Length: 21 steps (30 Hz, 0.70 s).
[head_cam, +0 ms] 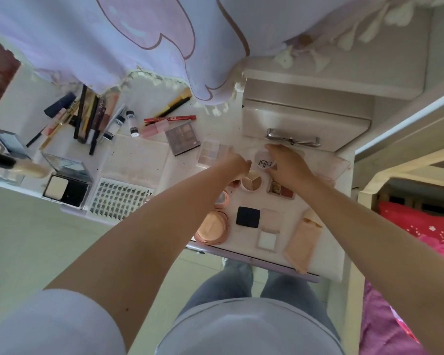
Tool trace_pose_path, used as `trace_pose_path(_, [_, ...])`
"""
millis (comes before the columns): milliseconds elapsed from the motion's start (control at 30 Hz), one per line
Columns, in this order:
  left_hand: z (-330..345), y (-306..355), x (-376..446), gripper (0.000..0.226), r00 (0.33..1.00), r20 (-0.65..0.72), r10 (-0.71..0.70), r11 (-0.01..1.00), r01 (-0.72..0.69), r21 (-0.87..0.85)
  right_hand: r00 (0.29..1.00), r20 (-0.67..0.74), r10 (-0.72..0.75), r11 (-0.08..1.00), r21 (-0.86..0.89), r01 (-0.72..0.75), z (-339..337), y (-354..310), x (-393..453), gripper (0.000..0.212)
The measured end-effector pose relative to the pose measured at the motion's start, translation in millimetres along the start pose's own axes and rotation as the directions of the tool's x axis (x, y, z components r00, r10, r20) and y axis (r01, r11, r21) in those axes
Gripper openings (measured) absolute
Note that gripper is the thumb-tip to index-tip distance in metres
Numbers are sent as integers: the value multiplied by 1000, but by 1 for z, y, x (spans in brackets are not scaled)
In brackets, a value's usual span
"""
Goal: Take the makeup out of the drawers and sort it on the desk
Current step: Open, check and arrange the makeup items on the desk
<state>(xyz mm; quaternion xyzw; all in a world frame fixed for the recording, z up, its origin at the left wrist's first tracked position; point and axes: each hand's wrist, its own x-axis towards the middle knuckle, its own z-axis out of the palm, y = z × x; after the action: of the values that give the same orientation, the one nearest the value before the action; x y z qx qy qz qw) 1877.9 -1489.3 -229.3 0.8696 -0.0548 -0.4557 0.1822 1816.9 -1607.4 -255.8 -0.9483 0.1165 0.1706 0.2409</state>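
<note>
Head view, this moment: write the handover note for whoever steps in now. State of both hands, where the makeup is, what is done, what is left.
Left hand: reaches beside the small round jar; its fingers are hidden, so the grip is unclear.
Right hand: fingers curled round the jar, just in front of the drawer.
Done: pens and tubes lie grouped at the left of the desk, palettes in the middle, compacts at the near edge, the lash tray to the left of them.
Left: set the jar down with its group. The drawer's inside is not visible, so check it.
</note>
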Motion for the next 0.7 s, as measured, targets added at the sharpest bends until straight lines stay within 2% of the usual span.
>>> trace_pose_path(200, [1,-10,-2,37,997,-76,-18,999,21,27,1000,26,-14,999,-41,15,-2,-4,1,62])
trace_pose_path(300, [-10,-26,-6,31,986,-163,41,996,-26,91,998,-29,-58,998,-27,57,-3,-13,-4,44])
trace_pose_path(400, [-23,-47,-14,33,947,-312,80,992,-46,117,987,-68,-144,990,-12,143,-6,-30,-6,28])
trace_pose_path(533, [-36,-78,-27,29,869,-486,94,995,-64,78,963,62,-262,964,-23,264,-6,-57,11,19])
trace_pose_path(633, [-43,-95,-35,29,838,-540,80,997,-73,35,944,145,-296,950,-64,307,2,-75,27,52])
trace_pose_path(700, [-44,-103,-39,30,830,-555,65,997,-71,10,943,153,-296,939,-132,317,10,-84,35,61])
